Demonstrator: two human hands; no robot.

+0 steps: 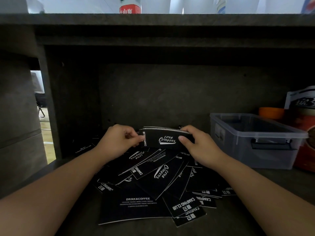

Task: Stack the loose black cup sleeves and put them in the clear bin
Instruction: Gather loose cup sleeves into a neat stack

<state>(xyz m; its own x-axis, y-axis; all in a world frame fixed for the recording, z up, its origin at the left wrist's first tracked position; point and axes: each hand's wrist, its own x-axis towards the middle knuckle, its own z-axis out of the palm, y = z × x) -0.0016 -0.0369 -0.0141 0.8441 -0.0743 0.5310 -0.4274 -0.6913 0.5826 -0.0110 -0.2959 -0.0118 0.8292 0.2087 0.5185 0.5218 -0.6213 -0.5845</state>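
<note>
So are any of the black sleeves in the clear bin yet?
No, the clear bin looks empty, while both hands grip a stack of sleeves and the loose sleeves lie on the shelf.

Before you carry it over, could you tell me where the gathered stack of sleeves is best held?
By its two short ends, as now: left hand and right hand pinch the stack from either side. It stands on edge, so squeezing the ends probably keeps the sleeves aligned.

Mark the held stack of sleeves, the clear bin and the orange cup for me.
held stack of sleeves [166, 139]: head view, on its printed front face.
clear bin [238, 124]: head view, on its near left rim.
orange cup [271, 112]: head view, on its side wall behind the bin.
</note>
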